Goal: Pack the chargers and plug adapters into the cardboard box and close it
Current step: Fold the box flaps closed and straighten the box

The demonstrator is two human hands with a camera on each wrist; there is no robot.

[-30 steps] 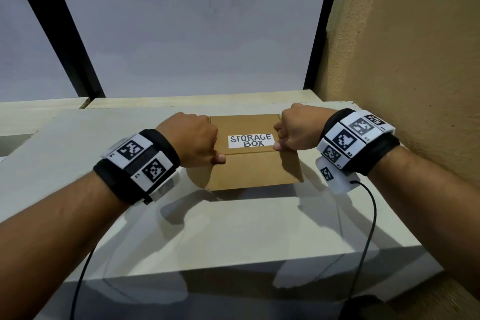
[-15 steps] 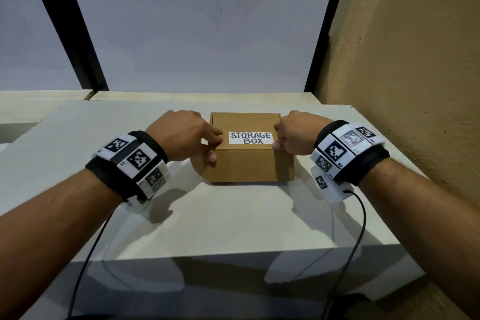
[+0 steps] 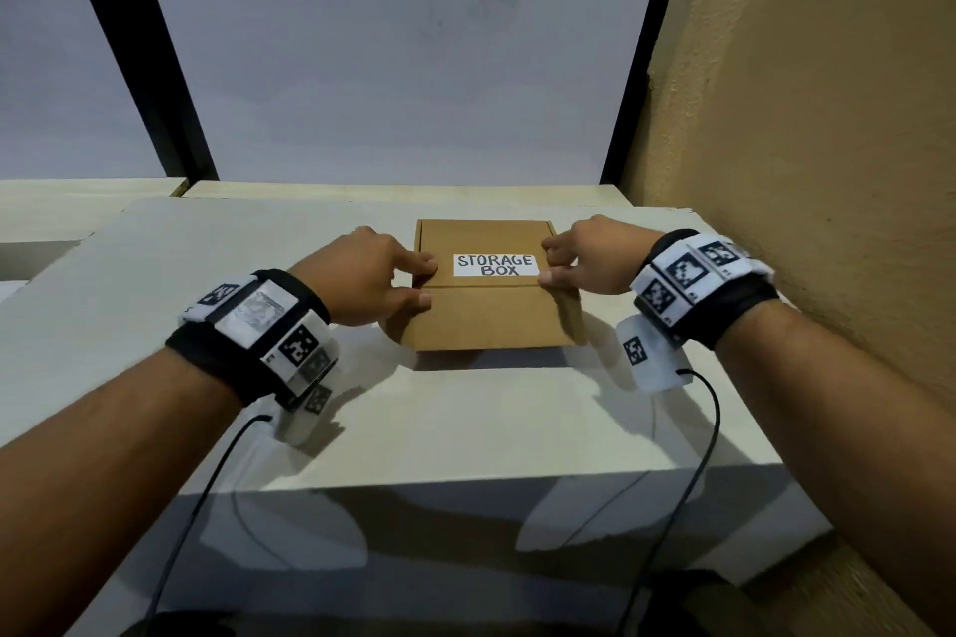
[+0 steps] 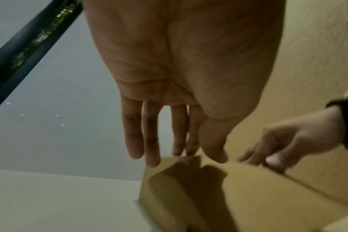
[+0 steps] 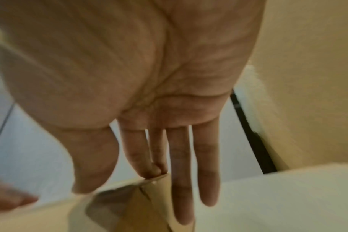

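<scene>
The cardboard box [image 3: 491, 285], labelled STORAGE BOX, is shown closed on the worktop [image 3: 465, 419], directly between the hands. Its left edge is touched by the left hand [image 3: 362, 277], its right edge by the right hand [image 3: 589, 256], fingers extended, nothing gripped. Both hands are equally near; no chargers are seen.

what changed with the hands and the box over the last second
Both fists have uncurled: the left hand and right hand now rest straightened fingers on the side edges of the cardboard box. Its front flap, sticking out a second ago, is folded down flush. The box stays closed on the white table, label up.
</scene>
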